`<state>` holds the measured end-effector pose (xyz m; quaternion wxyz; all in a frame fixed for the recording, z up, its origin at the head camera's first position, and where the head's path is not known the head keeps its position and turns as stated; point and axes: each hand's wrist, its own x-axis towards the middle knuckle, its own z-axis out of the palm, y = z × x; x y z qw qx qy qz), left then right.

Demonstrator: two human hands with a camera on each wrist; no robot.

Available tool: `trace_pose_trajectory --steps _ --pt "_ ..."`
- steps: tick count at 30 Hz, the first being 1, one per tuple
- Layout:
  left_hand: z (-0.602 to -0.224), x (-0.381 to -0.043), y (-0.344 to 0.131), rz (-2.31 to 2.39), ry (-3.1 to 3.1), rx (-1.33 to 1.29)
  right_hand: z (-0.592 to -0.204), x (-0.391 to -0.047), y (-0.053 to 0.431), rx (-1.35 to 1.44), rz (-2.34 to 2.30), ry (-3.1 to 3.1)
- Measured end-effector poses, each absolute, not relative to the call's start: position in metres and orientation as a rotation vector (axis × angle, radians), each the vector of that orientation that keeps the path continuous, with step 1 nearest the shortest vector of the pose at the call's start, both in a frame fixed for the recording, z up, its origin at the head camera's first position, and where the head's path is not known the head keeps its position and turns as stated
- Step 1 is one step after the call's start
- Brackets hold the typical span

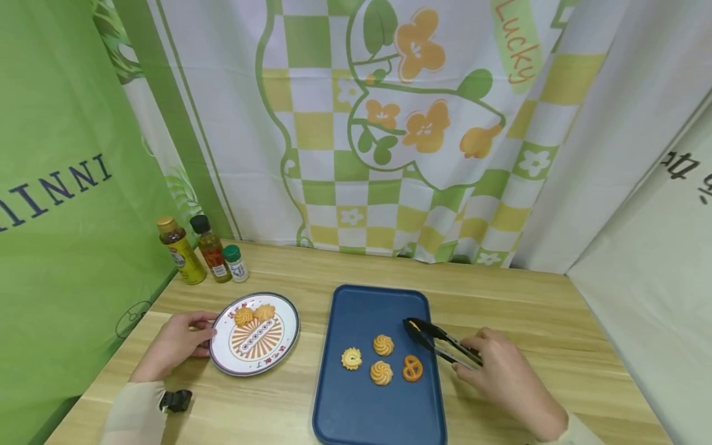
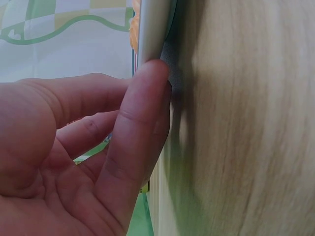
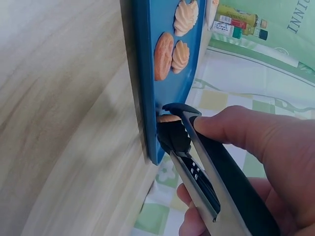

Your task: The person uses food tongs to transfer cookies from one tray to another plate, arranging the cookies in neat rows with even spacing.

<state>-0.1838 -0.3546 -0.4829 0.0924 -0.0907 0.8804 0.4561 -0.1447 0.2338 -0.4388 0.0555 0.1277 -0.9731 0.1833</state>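
My left hand [image 1: 179, 342] holds the left rim of a white round plate [image 1: 222, 346], thumb and fingers at its edge. Two swirl cookies [image 1: 254, 314] lie on the plate. In my right hand [image 1: 503, 371] is a pair of tongs [image 1: 445, 346] with black tips, reaching over the right edge of a blue tray [image 1: 378, 420]. Between the tong tips part of a cookie [image 3: 169, 118] shows; the rest is hidden. Also on the tray are two swirl cookies [image 1: 382, 360], a round scalloped cookie [image 1: 351, 358] and a pretzel-shaped cookie [image 1: 412, 368].
At the back left of the wooden table [image 1: 478, 414] stand a yellow-labelled bottle [image 1: 183, 253], a black-capped bottle [image 1: 212, 250] and a small green-capped jar [image 1: 236, 264]. A patterned curtain [image 1: 322, 154] hangs behind the table, with cloth at both sides.
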Motion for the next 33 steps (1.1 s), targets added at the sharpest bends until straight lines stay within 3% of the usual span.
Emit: trace_pose_trajectory --steps 33 --pt "-0.481 -0.182 -0.354 1.344 2.631 -0.250 -0.431 -0.141 0.239 0.411 0.485 -2.966"
